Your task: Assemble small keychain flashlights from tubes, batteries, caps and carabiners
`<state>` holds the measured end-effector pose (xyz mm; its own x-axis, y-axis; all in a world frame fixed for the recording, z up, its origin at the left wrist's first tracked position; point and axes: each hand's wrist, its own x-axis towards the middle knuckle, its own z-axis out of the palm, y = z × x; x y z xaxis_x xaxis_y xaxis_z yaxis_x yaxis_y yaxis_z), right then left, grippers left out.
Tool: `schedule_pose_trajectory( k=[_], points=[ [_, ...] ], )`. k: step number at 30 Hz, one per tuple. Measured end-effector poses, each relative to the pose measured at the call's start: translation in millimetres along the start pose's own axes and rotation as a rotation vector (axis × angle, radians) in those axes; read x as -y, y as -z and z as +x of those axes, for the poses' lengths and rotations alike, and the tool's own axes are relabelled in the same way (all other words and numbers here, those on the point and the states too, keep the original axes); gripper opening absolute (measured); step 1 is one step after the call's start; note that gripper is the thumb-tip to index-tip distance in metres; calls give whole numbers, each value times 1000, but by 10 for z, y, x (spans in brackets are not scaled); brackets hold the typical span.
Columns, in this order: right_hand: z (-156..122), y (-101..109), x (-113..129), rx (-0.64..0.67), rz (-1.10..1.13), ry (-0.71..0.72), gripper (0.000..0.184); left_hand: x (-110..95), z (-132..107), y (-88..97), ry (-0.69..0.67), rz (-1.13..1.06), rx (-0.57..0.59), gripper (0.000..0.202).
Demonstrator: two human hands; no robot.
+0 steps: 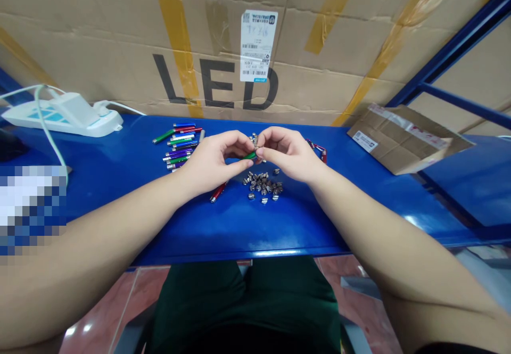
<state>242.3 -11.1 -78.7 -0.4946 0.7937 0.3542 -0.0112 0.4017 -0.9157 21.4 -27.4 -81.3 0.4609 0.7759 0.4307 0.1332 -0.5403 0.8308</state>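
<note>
Head view: a person's left hand (pixel 213 163) pinches a green metal tube (pixel 249 156) between thumb and fingertips, while the right hand (pixel 289 154) grasps a small silver fitting (pixel 255 141) just above the tube's end. Below both hands lies a heap of silver fittings (pixel 261 186). Left of the left hand, coloured metal tubes (pixel 179 145) lie side by side on a blue workbench (pixel 239 231).

Bright blue workbench (pixel 247 226) across the middle of the frame. Left of center, slim tubes (pixel 179 143) in green, red, purple and blue, silver-tipped. Glossy green tube (pixel 249 156) at center; silver metal caps (pixel 261 186) just below. Above, tan cardboard carton (pixel 99 24) with yellow tape (pixel 175 29), black LED lettering (pixel 215 85), and white label (pixel 258 46) with black barcodes.
</note>
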Motion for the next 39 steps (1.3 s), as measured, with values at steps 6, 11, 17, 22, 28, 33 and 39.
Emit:
schedule_pose_trajectory(
  k=[6, 11, 17, 22, 28, 33, 39],
  points=[
    [-1, -18, 4, 18, 30, -41, 22, -19, -6, 2, -26, 37, -16, 22],
    [-6, -24, 35, 44, 81, -150, 18, -1, 4, 16, -164, 180, -34, 14],
    [-22, -4, 27, 23, 221, -261, 25, 0, 10, 57, -343, 401, -41, 10],
    [-31, -7, 8, 14, 240, -289, 30, 1, 12, 75, -395, 491, -22, 10],
    [-30, -32, 30, 13, 260, -305, 32, 32, 19, 83, -409, 506, -1, 11],
    [-23, -39, 43, 22, 235, -300, 29, 25, 22, 80, -416, 513, 21, 10],
    [-19, -59, 39, 8, 168, -258, 23, 17, 18, 71, -422, 507, 30, 11]
  ],
)
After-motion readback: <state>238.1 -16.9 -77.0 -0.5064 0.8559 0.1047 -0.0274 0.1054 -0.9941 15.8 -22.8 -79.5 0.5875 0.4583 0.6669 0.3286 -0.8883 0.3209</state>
